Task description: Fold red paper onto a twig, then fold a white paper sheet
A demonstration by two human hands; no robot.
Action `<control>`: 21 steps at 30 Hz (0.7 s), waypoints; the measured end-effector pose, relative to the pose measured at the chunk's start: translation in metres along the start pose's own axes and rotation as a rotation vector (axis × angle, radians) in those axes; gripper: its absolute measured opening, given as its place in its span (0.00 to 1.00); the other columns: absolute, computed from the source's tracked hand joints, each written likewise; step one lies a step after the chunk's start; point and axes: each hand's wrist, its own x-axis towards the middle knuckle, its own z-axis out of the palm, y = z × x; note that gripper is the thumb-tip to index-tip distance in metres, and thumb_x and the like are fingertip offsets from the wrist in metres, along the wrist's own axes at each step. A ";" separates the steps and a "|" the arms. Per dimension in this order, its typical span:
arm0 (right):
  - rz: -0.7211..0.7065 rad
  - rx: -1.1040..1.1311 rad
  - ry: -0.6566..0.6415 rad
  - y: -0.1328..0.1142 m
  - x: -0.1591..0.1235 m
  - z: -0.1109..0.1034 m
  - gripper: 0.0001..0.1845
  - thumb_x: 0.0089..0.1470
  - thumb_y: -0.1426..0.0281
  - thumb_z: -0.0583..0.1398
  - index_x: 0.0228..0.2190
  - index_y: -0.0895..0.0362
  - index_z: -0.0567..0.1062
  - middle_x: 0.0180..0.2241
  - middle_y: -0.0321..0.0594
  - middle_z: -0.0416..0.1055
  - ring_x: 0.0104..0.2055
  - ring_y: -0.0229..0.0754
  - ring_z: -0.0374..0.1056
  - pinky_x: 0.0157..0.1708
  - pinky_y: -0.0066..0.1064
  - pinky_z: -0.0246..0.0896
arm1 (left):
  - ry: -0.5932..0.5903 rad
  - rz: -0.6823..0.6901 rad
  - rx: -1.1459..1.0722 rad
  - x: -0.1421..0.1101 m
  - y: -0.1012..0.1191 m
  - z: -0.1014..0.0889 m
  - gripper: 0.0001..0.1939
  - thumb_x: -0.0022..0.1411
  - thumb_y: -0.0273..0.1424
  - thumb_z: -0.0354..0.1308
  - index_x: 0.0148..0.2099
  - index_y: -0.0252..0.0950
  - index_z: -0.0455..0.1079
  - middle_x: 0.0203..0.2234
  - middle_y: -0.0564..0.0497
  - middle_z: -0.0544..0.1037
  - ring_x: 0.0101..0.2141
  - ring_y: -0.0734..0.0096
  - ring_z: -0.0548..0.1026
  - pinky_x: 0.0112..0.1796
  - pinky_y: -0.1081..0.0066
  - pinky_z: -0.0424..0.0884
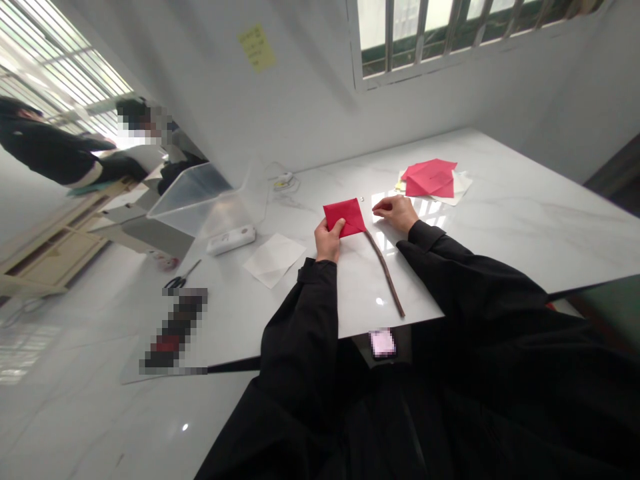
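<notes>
My left hand (329, 241) pinches the near corner of a folded red paper square (346, 215), lifted a little off the white marble table (500, 220). A thin brown stick (384, 270) runs from under the red paper toward the table's near edge. My right hand (396, 211) rests on the table just right of the red paper, fingers curled together, and I cannot make out anything in them.
A stack of red and white papers (435, 179) lies at the far right. A white paper sheet (275, 259), a white oblong device (231, 239), scissors (180, 278) and a clear plastic box (200, 193) are to the left. People stand at the far left.
</notes>
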 end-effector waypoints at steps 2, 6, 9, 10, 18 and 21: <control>0.025 0.157 -0.005 -0.002 0.000 0.001 0.06 0.52 0.70 0.71 0.34 0.56 0.86 0.29 0.39 0.82 0.33 0.42 0.77 0.40 0.33 0.74 | -0.005 0.002 -0.008 0.000 0.000 0.000 0.24 0.41 0.38 0.80 0.39 0.33 0.80 0.33 0.47 0.84 0.34 0.66 0.80 0.42 0.66 0.77; 0.128 0.496 0.009 -0.009 0.000 0.004 0.11 0.51 0.64 0.73 0.33 0.59 0.82 0.29 0.41 0.81 0.31 0.39 0.76 0.38 0.32 0.76 | -0.002 -0.001 -0.046 0.000 0.001 0.000 0.26 0.40 0.39 0.81 0.41 0.34 0.80 0.35 0.47 0.85 0.36 0.64 0.81 0.44 0.64 0.78; 0.181 0.634 0.026 -0.016 -0.002 0.005 0.19 0.49 0.58 0.75 0.33 0.58 0.80 0.33 0.42 0.82 0.34 0.38 0.77 0.43 0.33 0.78 | -0.010 -0.019 -0.066 0.000 0.002 -0.001 0.27 0.41 0.38 0.81 0.43 0.34 0.80 0.36 0.46 0.85 0.39 0.62 0.82 0.47 0.62 0.79; 0.193 0.674 0.025 -0.018 -0.003 0.004 0.21 0.48 0.56 0.76 0.33 0.58 0.80 0.34 0.42 0.82 0.35 0.38 0.78 0.45 0.34 0.78 | -0.013 -0.024 -0.068 0.000 0.002 -0.001 0.27 0.41 0.38 0.81 0.43 0.34 0.80 0.37 0.46 0.85 0.39 0.62 0.82 0.47 0.61 0.79; 0.203 0.901 -0.049 -0.029 -0.008 0.003 0.27 0.39 0.56 0.81 0.35 0.57 0.79 0.36 0.41 0.82 0.40 0.40 0.80 0.55 0.36 0.76 | -0.007 -0.008 -0.019 0.001 -0.002 0.000 0.26 0.41 0.37 0.80 0.42 0.33 0.80 0.36 0.46 0.85 0.39 0.61 0.82 0.48 0.60 0.79; 0.202 0.888 -0.073 -0.032 -0.010 0.001 0.28 0.38 0.55 0.81 0.35 0.57 0.79 0.37 0.42 0.82 0.42 0.41 0.80 0.53 0.36 0.76 | 0.011 -0.005 0.007 0.002 -0.003 0.000 0.26 0.41 0.39 0.80 0.41 0.33 0.80 0.35 0.47 0.85 0.37 0.63 0.82 0.47 0.60 0.79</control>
